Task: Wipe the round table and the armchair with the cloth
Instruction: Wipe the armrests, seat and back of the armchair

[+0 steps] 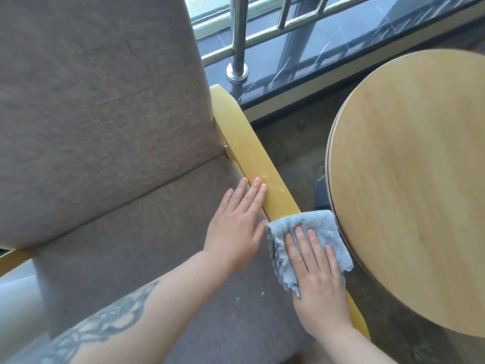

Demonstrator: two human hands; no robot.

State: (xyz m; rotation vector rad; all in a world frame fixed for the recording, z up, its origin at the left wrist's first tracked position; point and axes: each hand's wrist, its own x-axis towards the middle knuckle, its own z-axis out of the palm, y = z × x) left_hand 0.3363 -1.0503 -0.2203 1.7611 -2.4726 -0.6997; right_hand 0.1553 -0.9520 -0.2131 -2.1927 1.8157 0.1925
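Observation:
The armchair has a grey-brown cushion [105,127] and a yellow wooden armrest [252,158] running down its right side. My right hand [317,274] lies flat with straight fingers on a light blue cloth [304,227], pressing it onto the armrest's lower part. My left hand [236,224] rests flat beside it, fingers straight, its fingertips on the armrest's inner edge and its palm over the seat cushion. A pale smear [265,179] shows on the armrest just beyond the left fingertips. The round wooden table [420,179] stands to the right, almost touching the cloth.
A dark marble ledge [328,61] with a steel railing post [237,35] runs behind the chair and table. A narrow strip of dark floor [296,148] separates the armrest from the table. The chair's other armrest [13,261] shows at the left edge.

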